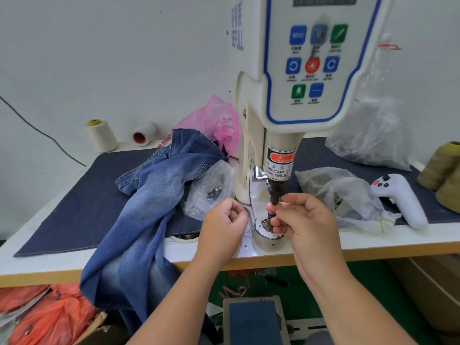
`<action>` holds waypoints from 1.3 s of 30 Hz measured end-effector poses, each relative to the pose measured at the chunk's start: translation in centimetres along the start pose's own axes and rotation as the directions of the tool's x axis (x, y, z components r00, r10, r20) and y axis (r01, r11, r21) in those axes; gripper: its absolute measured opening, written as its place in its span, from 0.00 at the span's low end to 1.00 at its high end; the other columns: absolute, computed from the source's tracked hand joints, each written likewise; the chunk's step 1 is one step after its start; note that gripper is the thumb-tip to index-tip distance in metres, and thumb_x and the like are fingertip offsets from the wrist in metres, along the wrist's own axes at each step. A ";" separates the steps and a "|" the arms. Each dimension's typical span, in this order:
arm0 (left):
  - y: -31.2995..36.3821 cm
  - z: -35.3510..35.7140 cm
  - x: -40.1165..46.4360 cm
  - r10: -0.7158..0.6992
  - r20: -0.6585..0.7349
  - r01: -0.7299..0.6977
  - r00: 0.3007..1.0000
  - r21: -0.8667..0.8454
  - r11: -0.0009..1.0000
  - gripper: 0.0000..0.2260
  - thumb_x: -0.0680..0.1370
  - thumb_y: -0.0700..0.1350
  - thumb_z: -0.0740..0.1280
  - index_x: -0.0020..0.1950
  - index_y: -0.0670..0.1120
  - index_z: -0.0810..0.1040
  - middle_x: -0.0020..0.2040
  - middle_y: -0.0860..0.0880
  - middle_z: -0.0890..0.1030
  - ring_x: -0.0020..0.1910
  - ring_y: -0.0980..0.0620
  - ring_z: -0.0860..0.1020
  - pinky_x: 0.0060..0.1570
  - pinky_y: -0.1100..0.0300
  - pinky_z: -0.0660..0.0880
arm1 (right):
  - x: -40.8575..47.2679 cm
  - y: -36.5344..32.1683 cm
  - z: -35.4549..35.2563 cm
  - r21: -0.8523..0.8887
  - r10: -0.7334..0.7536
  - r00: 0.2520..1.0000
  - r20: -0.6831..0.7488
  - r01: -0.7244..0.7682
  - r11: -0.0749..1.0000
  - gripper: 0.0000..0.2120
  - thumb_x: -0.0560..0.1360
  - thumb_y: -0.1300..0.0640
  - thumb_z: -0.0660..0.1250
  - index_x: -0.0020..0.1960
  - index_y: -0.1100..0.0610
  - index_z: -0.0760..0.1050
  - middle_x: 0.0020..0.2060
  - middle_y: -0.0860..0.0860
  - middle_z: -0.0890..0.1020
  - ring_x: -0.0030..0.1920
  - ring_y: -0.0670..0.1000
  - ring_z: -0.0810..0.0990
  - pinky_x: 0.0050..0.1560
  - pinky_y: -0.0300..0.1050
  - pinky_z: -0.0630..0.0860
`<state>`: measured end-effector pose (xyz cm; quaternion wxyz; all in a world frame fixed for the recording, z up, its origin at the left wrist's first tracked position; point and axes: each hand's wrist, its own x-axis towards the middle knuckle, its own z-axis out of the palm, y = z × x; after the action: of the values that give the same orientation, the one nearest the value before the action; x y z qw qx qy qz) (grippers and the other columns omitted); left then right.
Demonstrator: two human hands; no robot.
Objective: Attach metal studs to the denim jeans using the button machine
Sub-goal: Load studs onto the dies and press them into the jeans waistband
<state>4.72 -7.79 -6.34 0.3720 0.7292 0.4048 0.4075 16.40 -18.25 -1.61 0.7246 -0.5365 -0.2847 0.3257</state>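
Head view:
Button machine [306, 78]: stood white on the desk [373, 241], its dark punch shaft [274, 192] above the round base die [267, 235].
Right hand [302, 220]: fingers pinched at the punch shaft's lower end, whether on a stud could not be told.
Left hand [224, 224]: just left of the die, fingers loosely curled, holding nothing visible.
Denim jeans [149, 207]: left of the machine, draped over the desk edge.
Clear bag of metal parts [211, 190]: between jeans and machine.
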 end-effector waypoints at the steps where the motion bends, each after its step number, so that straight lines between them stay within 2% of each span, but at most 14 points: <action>1: 0.0 0.0 0.0 0.002 0.003 -0.002 1.000 0.002 1.000 0.08 0.76 0.42 0.66 0.38 0.51 0.75 0.26 0.58 0.72 0.26 0.61 0.68 0.30 0.70 0.68 | -0.1 0.0 0.0 -0.009 -0.003 1.000 0.001 0.003 1.000 0.08 0.74 0.67 0.70 0.48 0.56 0.79 0.41 0.54 0.86 0.34 0.48 0.82 0.35 0.39 0.77; 9: 0.2 0.0 -0.1 0.004 0.007 -0.005 1.000 0.035 0.999 0.07 0.76 0.42 0.66 0.39 0.51 0.75 0.26 0.58 0.71 0.26 0.60 0.67 0.30 0.69 0.69 | -0.5 0.1 0.2 -0.015 -0.006 1.000 -0.012 0.006 1.000 0.10 0.73 0.66 0.72 0.44 0.52 0.81 0.42 0.53 0.86 0.34 0.48 0.82 0.37 0.42 0.77; 14: 0.2 0.0 -0.1 0.001 0.001 -0.001 1.000 0.045 0.999 0.07 0.76 0.41 0.66 0.39 0.51 0.75 0.26 0.57 0.71 0.27 0.60 0.68 0.30 0.69 0.68 | -0.7 -0.1 0.2 0.004 -0.007 1.000 0.026 0.007 1.000 0.15 0.72 0.67 0.71 0.41 0.46 0.83 0.43 0.55 0.86 0.35 0.49 0.82 0.37 0.43 0.77; 18: 0.2 0.1 0.0 0.007 -0.001 -0.006 1.000 0.065 0.998 0.07 0.76 0.41 0.66 0.38 0.51 0.75 0.26 0.57 0.71 0.27 0.60 0.67 0.31 0.69 0.68 | -0.6 0.2 0.0 0.004 0.002 0.999 0.036 -0.002 1.000 0.13 0.72 0.68 0.70 0.43 0.50 0.82 0.43 0.53 0.86 0.35 0.48 0.82 0.37 0.41 0.77; 22: 0.0 0.2 0.0 0.007 0.005 -0.008 1.000 0.079 0.997 0.07 0.76 0.42 0.66 0.39 0.51 0.75 0.26 0.57 0.71 0.27 0.60 0.67 0.30 0.68 0.68 | -0.3 0.5 -0.1 -0.022 0.008 0.999 0.048 -0.007 1.000 0.13 0.74 0.70 0.68 0.50 0.53 0.79 0.43 0.52 0.86 0.35 0.47 0.82 0.38 0.41 0.77; 29: 0.0 0.2 -0.1 0.006 0.008 -0.007 1.000 0.078 0.997 0.07 0.76 0.42 0.66 0.38 0.51 0.75 0.26 0.57 0.71 0.27 0.59 0.67 0.30 0.67 0.68 | -0.3 1.0 -0.1 0.011 -0.005 0.997 0.082 0.004 1.000 0.13 0.74 0.67 0.67 0.50 0.50 0.78 0.46 0.53 0.86 0.36 0.48 0.82 0.39 0.43 0.77; 31: 0.0 0.2 -0.1 0.006 0.010 -0.006 1.000 0.081 0.997 0.07 0.76 0.42 0.66 0.39 0.51 0.75 0.26 0.57 0.70 0.27 0.59 0.66 0.30 0.67 0.68 | -0.4 1.1 -0.1 0.035 -0.004 0.996 0.089 0.001 0.999 0.12 0.72 0.65 0.68 0.50 0.50 0.79 0.46 0.53 0.86 0.37 0.48 0.82 0.39 0.43 0.76; 35: 0.1 0.2 -0.1 0.003 0.012 -0.004 1.000 0.082 0.997 0.07 0.76 0.42 0.66 0.38 0.51 0.75 0.26 0.56 0.70 0.27 0.59 0.66 0.30 0.67 0.68 | -0.5 1.1 -0.3 0.100 0.004 0.995 0.099 -0.014 0.995 0.14 0.75 0.71 0.65 0.51 0.54 0.78 0.46 0.56 0.86 0.36 0.49 0.81 0.37 0.42 0.77; 39: 0.2 0.2 -0.1 -0.002 0.005 0.002 1.000 0.084 0.996 0.07 0.76 0.42 0.66 0.38 0.51 0.75 0.26 0.56 0.70 0.27 0.59 0.67 0.30 0.68 0.68 | -0.3 0.7 -0.3 0.231 0.066 0.992 0.104 -0.088 0.969 0.11 0.75 0.71 0.65 0.50 0.57 0.78 0.45 0.59 0.85 0.35 0.50 0.80 0.34 0.41 0.78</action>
<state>4.89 -7.97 -6.30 0.3424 0.7448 0.4212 0.3881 16.35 -18.55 -2.35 0.7554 -0.4414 -0.2573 0.4104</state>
